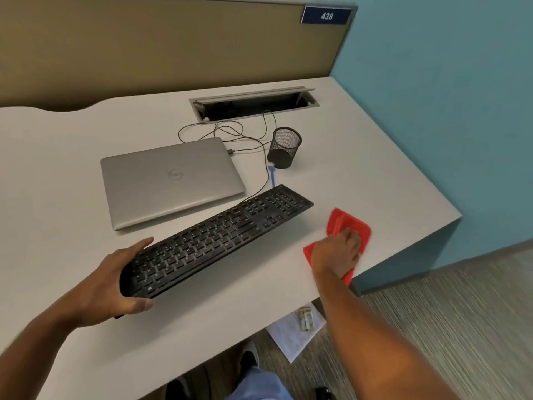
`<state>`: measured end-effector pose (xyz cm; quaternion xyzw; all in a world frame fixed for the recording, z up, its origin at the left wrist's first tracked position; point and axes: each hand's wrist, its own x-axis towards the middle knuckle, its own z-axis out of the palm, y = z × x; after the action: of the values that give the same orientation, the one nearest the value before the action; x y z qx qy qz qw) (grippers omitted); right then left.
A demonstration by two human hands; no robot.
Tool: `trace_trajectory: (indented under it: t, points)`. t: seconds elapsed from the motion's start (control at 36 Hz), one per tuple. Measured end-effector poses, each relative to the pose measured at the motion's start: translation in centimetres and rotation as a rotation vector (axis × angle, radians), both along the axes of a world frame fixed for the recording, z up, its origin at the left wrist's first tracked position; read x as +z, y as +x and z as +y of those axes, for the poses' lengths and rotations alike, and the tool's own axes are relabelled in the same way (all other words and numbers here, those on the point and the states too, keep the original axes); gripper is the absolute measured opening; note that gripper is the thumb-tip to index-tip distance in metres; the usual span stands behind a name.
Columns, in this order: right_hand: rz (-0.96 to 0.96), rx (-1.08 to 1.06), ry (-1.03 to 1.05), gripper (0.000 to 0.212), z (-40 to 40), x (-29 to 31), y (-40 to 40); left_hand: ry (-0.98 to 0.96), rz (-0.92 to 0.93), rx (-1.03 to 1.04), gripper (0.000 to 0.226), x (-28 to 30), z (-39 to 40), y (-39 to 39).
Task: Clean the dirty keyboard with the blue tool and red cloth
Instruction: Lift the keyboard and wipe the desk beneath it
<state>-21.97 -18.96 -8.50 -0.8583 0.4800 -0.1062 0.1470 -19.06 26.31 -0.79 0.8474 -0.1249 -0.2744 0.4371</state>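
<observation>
A black keyboard [219, 238] lies diagonally across the white desk [86, 157]. My left hand [115, 281] grips its near left end, thumb under the front edge and fingers over the back. A red cloth [343, 223] lies to the right of the keyboard near the desk's right edge. My right hand [340, 249] rests on top of the cloth with fingers curled into it. The blue tool [272, 176] lies on the desk behind the keyboard's far end, next to a black mesh cup, partly hidden by the keyboard.
A closed silver laptop [170, 180] sits behind the keyboard. A black mesh pen cup [284, 147] stands at its right, with cables [230, 134] running to an open cable hatch [251, 103]. Papers [294, 333] lie on the floor under the desk's front edge.
</observation>
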Motion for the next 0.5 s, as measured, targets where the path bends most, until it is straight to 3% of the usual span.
trace_trajectory:
  t: [0.11,0.17,0.22,0.28,0.36,0.42,0.5]
  points:
    - [-0.086,-0.18,0.136,0.056,-1.4,-0.7,-4.3,0.075,-0.038,-0.056,0.124,-1.2,0.9,0.2]
    - [-0.2,-0.371,0.368,0.048,-2.4,-1.2,-7.6,0.117,-0.074,-0.098,0.122,-1.6,1.1,0.2]
    - [-0.232,-0.494,0.683,0.023,-3.2,-1.4,-11.5,0.138,-0.082,-0.121,0.122,-1.8,1.3,0.3]
    - [-0.296,-0.589,0.827,0.017,-4.1,-1.9,-15.0,0.151,-0.082,-0.138,0.122,-2.1,1.5,0.3]
    - [-0.452,-0.797,0.669,0.03,-5.0,-1.9,-16.2,0.171,-0.117,-0.176,0.121,-2.3,1.6,0.7]
    - [-0.426,-0.736,0.456,0.039,-5.6,-0.7,-15.2,0.198,-0.141,-0.199,0.123,-2.3,1.6,0.9]
    - [-0.473,-0.468,0.223,0.037,-6.3,2.0,-12.5,0.243,-0.194,-0.238,0.126,-2.4,1.6,1.1]
